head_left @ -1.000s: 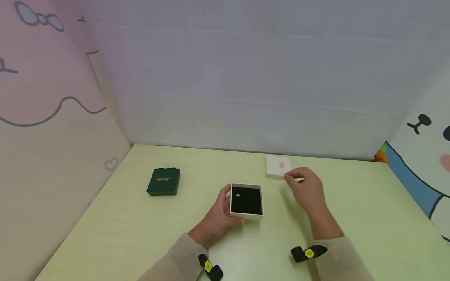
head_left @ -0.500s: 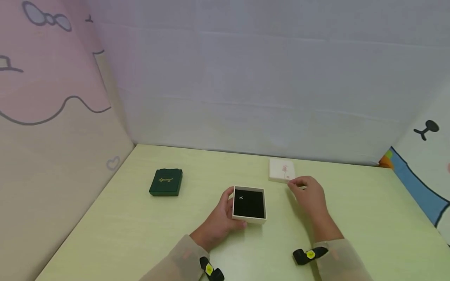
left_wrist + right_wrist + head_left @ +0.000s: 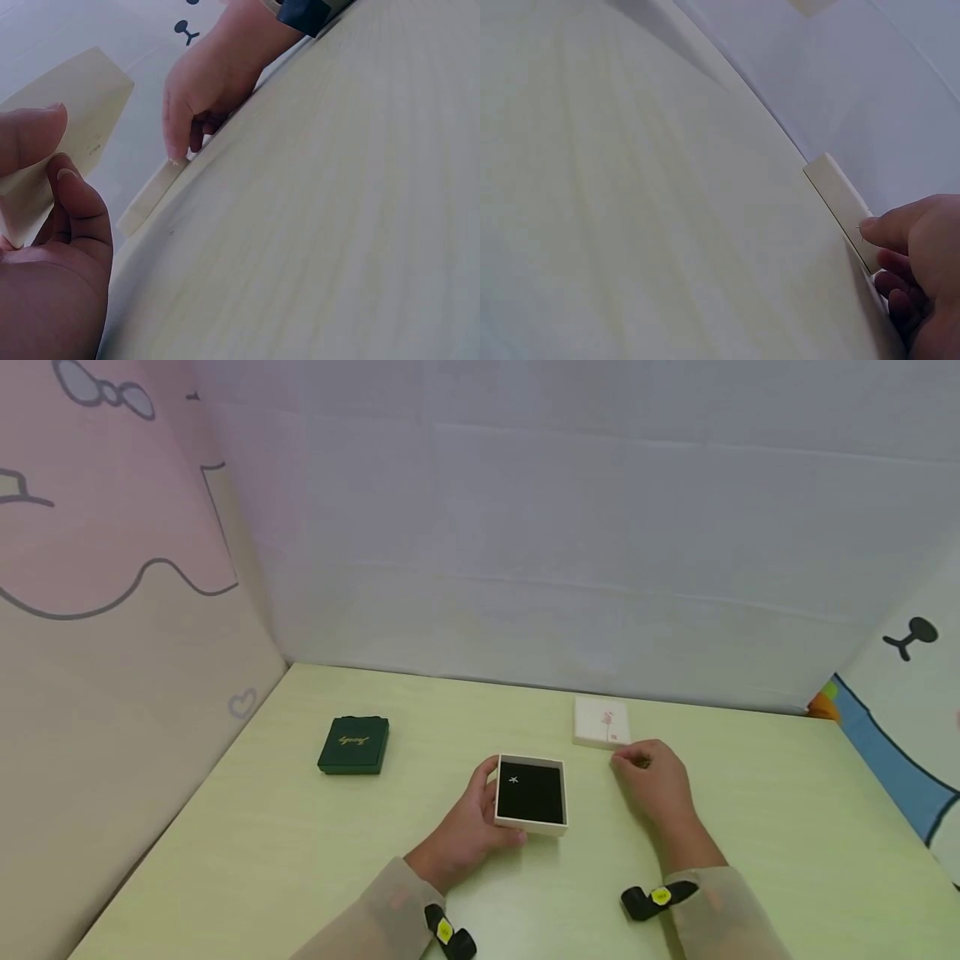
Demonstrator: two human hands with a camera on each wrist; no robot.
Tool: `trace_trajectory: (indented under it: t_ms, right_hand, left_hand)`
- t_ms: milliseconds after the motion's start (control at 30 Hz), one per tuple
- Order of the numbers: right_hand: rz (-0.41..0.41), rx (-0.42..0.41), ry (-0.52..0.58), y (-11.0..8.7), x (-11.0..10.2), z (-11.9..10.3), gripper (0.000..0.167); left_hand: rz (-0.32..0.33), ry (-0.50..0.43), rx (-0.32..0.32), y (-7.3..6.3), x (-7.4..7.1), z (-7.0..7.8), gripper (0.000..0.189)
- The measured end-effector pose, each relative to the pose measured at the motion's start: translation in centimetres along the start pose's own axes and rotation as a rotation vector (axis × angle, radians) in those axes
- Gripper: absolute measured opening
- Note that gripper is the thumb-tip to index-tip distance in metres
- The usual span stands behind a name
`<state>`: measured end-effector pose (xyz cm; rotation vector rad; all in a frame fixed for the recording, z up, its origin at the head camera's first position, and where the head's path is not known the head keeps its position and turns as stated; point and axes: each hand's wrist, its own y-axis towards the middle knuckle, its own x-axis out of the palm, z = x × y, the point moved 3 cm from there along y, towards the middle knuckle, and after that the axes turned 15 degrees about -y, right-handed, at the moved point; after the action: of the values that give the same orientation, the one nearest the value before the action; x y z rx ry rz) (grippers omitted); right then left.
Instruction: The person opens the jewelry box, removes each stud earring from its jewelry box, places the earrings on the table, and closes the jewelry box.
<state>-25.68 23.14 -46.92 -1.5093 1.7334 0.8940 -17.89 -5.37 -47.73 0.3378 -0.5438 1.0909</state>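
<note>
My left hand (image 3: 468, 831) grips an open white jewellery box (image 3: 528, 828), tilted so that its inside faces up. On its black insert (image 3: 534, 797) a small silver star-shaped stud (image 3: 513, 780) sits at the upper left. My right hand (image 3: 660, 781) is low over the table, thumb and fingers pinched together beside the near right corner of the white lid (image 3: 600, 722), which has a pink flower print. In the right wrist view a tiny, spiky star-shaped stud (image 3: 859, 231) shows at the thumb tip, in front of the lid's edge; the fingers hide most of it.
A dark green box (image 3: 354, 745) with gold lettering lies on the left of the pale yellow-green table (image 3: 247, 860). A white cloth wall (image 3: 525, 527) stands behind the table, with printed panels on both sides.
The right hand has come slightly down towards the table beside the lid, its fingers drawn closer together. The left hand keeps holding the box. The head view has shifted a little.
</note>
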Motion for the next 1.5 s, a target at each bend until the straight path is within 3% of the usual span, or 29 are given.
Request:
trace_trajectory:
  t_ms: [500,1100,1333,1500]
  right_hand:
    - [-0.031,-0.015,-0.063,0.1,0.2,0.3,0.014]
    - [-0.054,0.042,-0.031,0.1,-0.2,0.0,0.026]
    - [-0.020,0.022,0.029,-0.4,-1.1,-1.4,0.034]
    - [0.003,-0.054,0.102,-0.9,-1.3,-3.3,0.032]
  left_hand:
    - [-0.028,0.010,-0.003,-0.1,0.1,0.2,0.107]
    - [-0.015,-0.005,-0.004,0.0,0.0,0.0,0.110]
    - [-0.026,-0.008,-0.002,0.0,0.0,-0.1,0.110]
    - [-0.021,-0.014,-0.002,0.0,0.0,-0.1,0.111]
